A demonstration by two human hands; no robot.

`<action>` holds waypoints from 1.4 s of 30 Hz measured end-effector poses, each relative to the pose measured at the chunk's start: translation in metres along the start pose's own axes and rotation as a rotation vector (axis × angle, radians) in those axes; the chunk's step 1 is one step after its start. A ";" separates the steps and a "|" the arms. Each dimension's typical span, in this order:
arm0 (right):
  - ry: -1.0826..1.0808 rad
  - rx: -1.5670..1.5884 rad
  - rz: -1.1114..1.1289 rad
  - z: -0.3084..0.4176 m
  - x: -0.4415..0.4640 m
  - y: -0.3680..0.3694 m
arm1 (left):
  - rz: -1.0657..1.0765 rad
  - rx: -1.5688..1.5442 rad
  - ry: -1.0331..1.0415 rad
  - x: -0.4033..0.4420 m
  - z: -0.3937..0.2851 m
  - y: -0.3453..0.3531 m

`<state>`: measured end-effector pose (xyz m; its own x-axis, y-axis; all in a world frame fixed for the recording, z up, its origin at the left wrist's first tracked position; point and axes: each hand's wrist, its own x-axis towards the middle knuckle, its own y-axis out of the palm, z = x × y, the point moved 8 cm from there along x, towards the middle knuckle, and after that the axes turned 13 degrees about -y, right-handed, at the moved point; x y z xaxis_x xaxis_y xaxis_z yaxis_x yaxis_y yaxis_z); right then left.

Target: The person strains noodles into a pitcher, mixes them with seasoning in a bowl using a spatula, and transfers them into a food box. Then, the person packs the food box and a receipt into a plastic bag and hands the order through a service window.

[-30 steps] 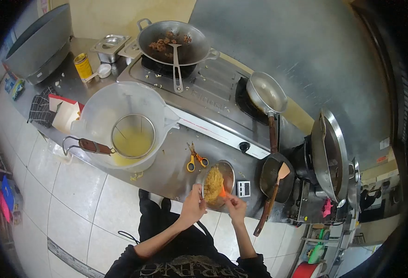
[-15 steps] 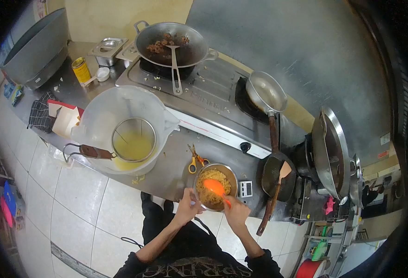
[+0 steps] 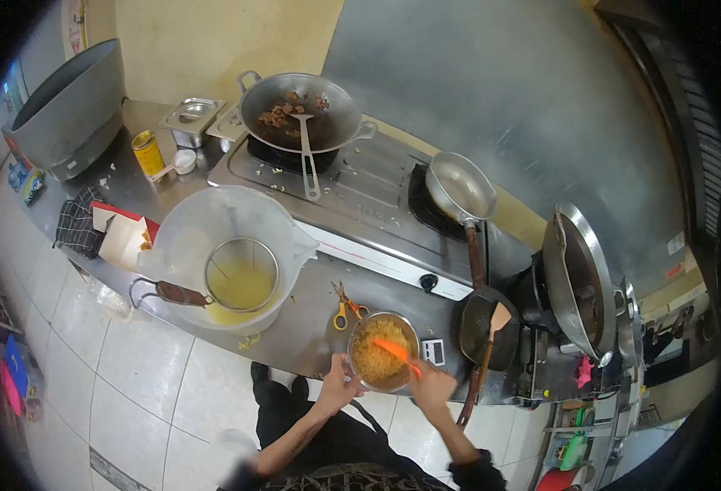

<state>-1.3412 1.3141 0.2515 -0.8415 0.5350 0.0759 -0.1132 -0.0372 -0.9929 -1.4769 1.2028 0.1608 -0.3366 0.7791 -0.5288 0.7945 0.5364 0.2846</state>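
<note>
- While the left hand holds the bowl by its lower-left edge, fingers and thumb pinching the rim, the right hand has its fingers closed around the handle of the orange spatula.
- The bowl sits just below the centre of the frame, at the near edge of the worktop, with shredded yellow-brown food in it; the spatula's orange blade lies over this food.
- Just beside the bowl are the scissors, to its upper left, and a white timer, to its right.
- Left of centre stands a big translucent tub; a round strainer reaches into it over yellow liquid, its handle across the rim.
- Along the upper middle runs the stove, bearing a wok of brown pieces with a turner leaning in it, and a saucepan farther right.
- Right of centre, a brown-handled spatula rests across a dark pan.
- At the upper left are a yellow tin and a lidded steel container; an open box lies below them.
</note>
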 end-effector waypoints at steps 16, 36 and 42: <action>0.267 0.533 0.136 -0.036 -0.036 0.043 | -0.087 0.137 0.178 -0.009 -0.012 0.024; 0.176 0.140 0.069 -0.010 0.023 0.030 | -0.062 0.048 0.025 0.004 0.006 -0.007; 0.290 -0.061 0.105 -0.027 0.034 -0.012 | -0.041 0.056 0.020 0.000 0.003 -0.007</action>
<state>-1.3542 1.3556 0.2637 -0.6599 0.7498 -0.0477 0.0051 -0.0590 -0.9982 -1.4806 1.1986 0.1561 -0.3788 0.7634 -0.5232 0.8065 0.5496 0.2179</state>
